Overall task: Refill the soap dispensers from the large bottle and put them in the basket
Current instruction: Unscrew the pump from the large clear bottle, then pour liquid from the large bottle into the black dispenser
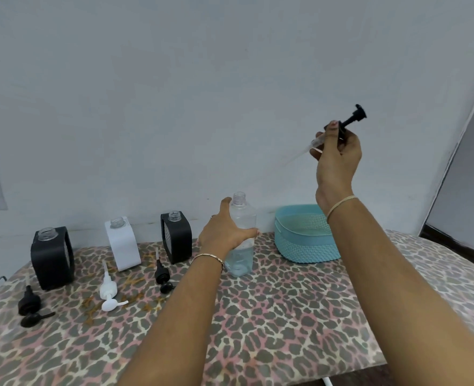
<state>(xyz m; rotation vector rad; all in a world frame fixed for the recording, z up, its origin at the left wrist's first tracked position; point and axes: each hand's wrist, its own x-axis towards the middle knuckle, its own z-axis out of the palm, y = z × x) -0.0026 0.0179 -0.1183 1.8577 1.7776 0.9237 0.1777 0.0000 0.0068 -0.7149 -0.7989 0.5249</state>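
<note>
Two hands busy | left hand (224,232) grips clear ribbed bottle (241,238) | right hand (337,154) pinches black pump (350,119)

Both forearms are bare, without sleeves, the left hand (224,232) wearing a thin gold chain-link bracelet (209,257) at the wrist and the right hand (337,154) a slim pale band (340,204).

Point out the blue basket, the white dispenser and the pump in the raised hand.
blue basket (305,246): head view, front wall.
white dispenser (123,246): head view, front face.
black pump (354,118): head view, stem above the right hand (337,154).
</note>
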